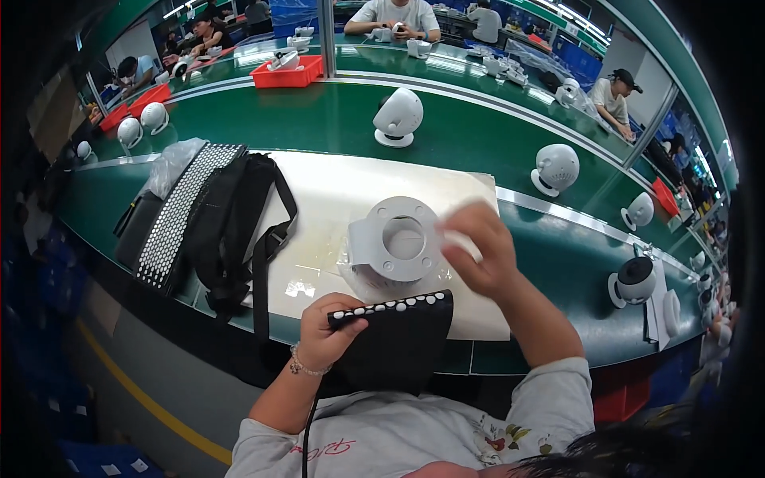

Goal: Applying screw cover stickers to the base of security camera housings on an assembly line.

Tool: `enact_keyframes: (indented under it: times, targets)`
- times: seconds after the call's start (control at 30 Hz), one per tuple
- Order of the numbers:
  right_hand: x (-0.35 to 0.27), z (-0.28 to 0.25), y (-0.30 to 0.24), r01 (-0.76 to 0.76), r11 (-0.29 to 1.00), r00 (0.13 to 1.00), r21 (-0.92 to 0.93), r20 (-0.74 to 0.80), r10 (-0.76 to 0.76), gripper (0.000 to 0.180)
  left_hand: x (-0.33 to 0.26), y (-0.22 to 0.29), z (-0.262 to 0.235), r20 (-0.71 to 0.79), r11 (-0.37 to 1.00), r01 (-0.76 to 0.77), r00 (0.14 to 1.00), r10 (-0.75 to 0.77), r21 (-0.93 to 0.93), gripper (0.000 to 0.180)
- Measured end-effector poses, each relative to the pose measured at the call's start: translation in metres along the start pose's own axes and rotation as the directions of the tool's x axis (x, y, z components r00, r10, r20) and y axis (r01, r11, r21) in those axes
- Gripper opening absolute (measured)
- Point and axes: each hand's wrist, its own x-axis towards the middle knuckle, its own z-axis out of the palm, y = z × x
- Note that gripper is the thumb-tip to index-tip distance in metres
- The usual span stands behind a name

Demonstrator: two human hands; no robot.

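Note:
My left hand [325, 328] grips the end of a black sheet with white dots [390, 350]; its dotted edge shows along the top, and the dark face hangs toward my lap. Above the cream board, my right hand [482, 248] is smeared by motion, fingers curled, close to the right side of a white ring-shaped part [366, 239]. Whether those fingers hold anything does not show. The ring lies face up with a round opening in its middle, several small round recesses around it and a flat tab at its left. Clear plastic shows beneath it.
Left of the cream board [319, 179] lie a black strapped bag [227, 215] and another white-dotted black sheet [187, 211]. White rounded devices stand beyond, one [398, 115] straight ahead and another [555, 169] to the right. A red bin [288, 76] sits farther back. People work across the line.

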Motion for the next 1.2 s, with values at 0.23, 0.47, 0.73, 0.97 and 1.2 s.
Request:
enact_keyframes:
  times: [0.23,0.47,0.73,0.97,1.2]
  targets:
    - [-0.062,0.016,-0.031,-0.189,0.971,0.975,0.145,0.149,0.167,0.028,-0.003,-0.004,-0.001,0.092,0.999,-0.004,0.996,0.008,-0.044,0.021]
    - [-0.074,0.026,-0.033,-0.598,0.379,0.682,0.706,0.2,0.703,0.026,-0.008,-0.002,0.009,0.108,0.952,0.21,0.976,-0.19,-0.222,0.025]
    - [-0.076,0.026,-0.027,-0.649,0.506,0.719,0.568,0.243,0.651,0.025,-0.011,-0.01,0.007,-0.096,0.968,0.151,0.98,-0.173,-0.2,0.02]
    - [-0.066,0.026,-0.024,-0.266,0.933,0.96,0.241,-0.025,0.28,0.032,-0.007,-0.012,0.006,-0.03,0.993,0.09,0.995,-0.093,-0.074,0.017]
    - [-0.065,0.027,-0.028,-0.365,0.879,0.928,0.307,0.047,0.369,0.037,-0.007,-0.01,0.005,-0.03,0.996,0.084,0.996,-0.085,-0.031,0.015]
